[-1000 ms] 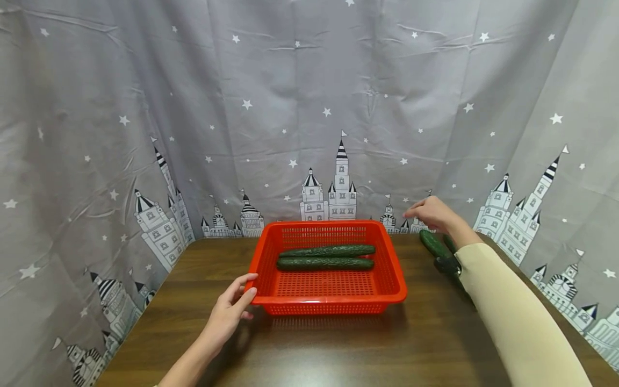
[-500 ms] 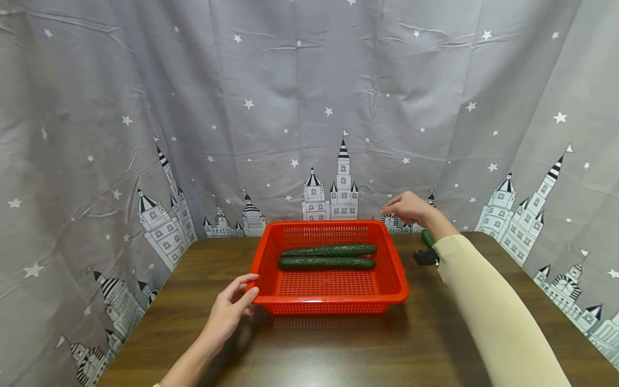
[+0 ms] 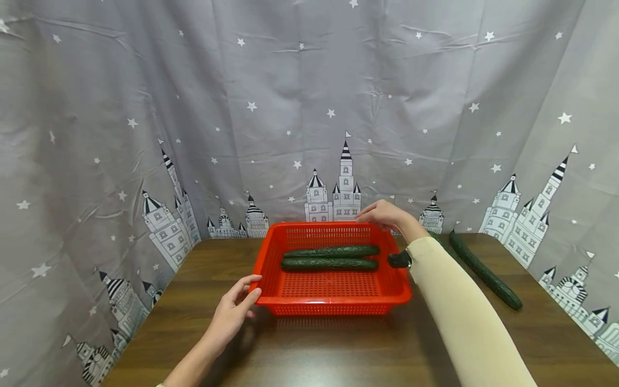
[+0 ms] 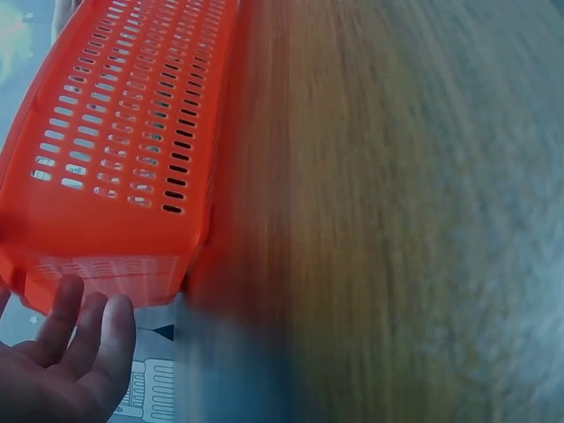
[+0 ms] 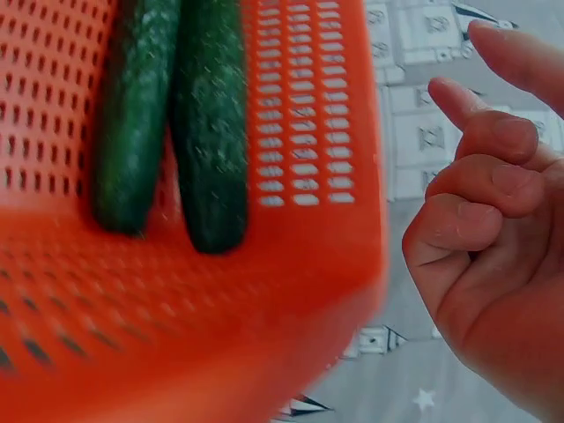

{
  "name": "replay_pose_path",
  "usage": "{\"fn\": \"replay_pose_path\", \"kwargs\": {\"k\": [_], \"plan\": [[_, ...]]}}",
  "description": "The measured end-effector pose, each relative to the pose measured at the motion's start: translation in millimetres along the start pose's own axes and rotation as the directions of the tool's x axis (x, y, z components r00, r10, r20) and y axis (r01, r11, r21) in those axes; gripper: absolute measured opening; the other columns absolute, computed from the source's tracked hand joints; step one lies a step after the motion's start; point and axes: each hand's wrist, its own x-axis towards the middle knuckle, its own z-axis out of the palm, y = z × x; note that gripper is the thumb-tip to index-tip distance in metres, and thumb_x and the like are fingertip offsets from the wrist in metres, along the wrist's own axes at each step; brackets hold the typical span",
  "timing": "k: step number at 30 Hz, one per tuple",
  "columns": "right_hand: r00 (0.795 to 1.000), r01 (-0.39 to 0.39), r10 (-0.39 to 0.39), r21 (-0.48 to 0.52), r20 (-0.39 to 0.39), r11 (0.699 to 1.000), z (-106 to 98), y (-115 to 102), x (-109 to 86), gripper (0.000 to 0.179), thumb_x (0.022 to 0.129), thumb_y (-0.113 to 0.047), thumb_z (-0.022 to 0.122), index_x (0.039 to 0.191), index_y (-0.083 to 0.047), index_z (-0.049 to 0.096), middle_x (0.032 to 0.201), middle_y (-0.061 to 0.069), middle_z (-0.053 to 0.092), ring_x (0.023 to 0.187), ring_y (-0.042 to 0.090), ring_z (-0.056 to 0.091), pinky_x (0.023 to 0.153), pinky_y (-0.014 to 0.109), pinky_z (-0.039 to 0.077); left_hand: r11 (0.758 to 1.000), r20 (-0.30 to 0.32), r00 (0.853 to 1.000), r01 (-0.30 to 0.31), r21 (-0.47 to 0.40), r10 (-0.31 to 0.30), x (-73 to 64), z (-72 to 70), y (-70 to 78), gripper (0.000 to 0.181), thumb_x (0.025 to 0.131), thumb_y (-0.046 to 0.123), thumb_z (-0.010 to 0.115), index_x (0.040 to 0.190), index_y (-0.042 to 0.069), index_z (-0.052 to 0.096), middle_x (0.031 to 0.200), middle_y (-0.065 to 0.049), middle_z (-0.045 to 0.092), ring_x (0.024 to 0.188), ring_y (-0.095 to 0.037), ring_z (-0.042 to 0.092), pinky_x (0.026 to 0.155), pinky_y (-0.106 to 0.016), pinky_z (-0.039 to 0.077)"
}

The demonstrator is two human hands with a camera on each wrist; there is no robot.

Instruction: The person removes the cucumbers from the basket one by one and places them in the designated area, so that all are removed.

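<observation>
One red plastic basket (image 3: 333, 300), probably light, suits rim grips: left hand (image 3: 234, 305) pinches its left rim; right hand (image 3: 385, 214), loosely curled, holds nothing.

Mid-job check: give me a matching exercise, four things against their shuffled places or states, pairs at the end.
1. Left hand
2. Right hand
3. Rightmost cucumber
4. Basket

A. On the table
B. Red, with two cucumbers inside
C. At the basket's near left corner
D. By the basket's far right corner, holding nothing

Pairs: 1-C, 2-D, 3-A, 4-B
</observation>
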Motion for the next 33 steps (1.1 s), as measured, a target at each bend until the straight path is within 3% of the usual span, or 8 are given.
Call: {"fn": "replay_pose_path", "kwargs": {"k": [6, 14, 22, 27, 33], "plan": [[0.999, -0.015, 0.016, -0.02, 0.046, 1.0, 20, 6, 7.6, 0.04, 0.09, -0.023, 0.074, 0.124, -0.003, 0.07, 0.053, -0.008, 0.04, 0.044, 0.008, 0.023, 0.045, 0.025, 0.026, 1.0, 0.008, 1.0, 0.005, 0.027, -0.005, 1.0, -0.5, 0.1, 0.035, 0.099, 0.02, 0.065, 0.134, 0.017, 0.06, 0.115, -0.019, 0.062, 0.091, -0.015, 0.062, 0.073, -0.038, 0.059], [0.989, -0.043, 0.044, -0.007, 0.141, 0.999, 43, 15, 12.3, 0.031, 0.091, -0.022, 0.073, 0.118, -0.009, 0.075, 0.056, -0.007, 0.05, 0.044, 0.009, 0.021, 0.046, 0.026, 0.026, 0.999, 0.015, 1.0, 0.013, 0.049, -0.014, 1.1, -2.2, 0.5, 0.036, 0.099, 0.021, 0.065, 0.134, 0.018, 0.06, 0.116, -0.017, 0.064, 0.095, -0.016, 0.062, 0.077, -0.041, 0.058], [0.977, -0.098, 0.08, 0.085, 0.197, 0.992, 59, 23, 14.0, 0.032, 0.087, -0.017, 0.077, 0.117, -0.006, 0.074, 0.05, -0.006, 0.031, 0.047, 0.011, 0.024, 0.048, 0.028, 0.026, 0.998, 0.007, 1.0, 0.02, 0.063, -0.021, 0.9, -1.0, -0.2, 0.036, 0.099, 0.022, 0.065, 0.135, 0.019, 0.059, 0.118, -0.017, 0.064, 0.099, -0.02, 0.061, 0.078, -0.041, 0.057], [0.972, -0.082, 0.072, 0.033, 0.223, 0.996, 65, 25, 13.9, 0.039, 0.087, -0.02, 0.076, 0.123, -0.004, 0.071, 0.049, -0.005, 0.035, 0.046, 0.013, 0.027, 0.048, 0.03, 0.03, 0.998, 0.003, 1.0, 0.017, 0.053, -0.017, 0.3, -1.1, -1.1, 0.036, 0.099, 0.024, 0.065, 0.134, 0.021, 0.06, 0.121, -0.015, 0.063, 0.104, -0.022, 0.06, 0.079, -0.04, 0.057], [0.96, -0.098, 0.09, 0.02, 0.263, 0.995, 73, 28, 15.7, 0.032, 0.089, -0.02, 0.075, 0.118, -0.007, 0.075, 0.053, -0.001, 0.04, 0.045, 0.014, 0.029, 0.046, 0.027, 0.029, 0.999, 0.012, 1.0, -0.004, 0.049, 0.004, -0.6, -0.5, -0.8, 0.036, 0.1, 0.024, 0.064, 0.135, 0.022, 0.059, 0.12, -0.015, 0.063, 0.105, -0.022, 0.06, 0.078, -0.04, 0.057]]}}
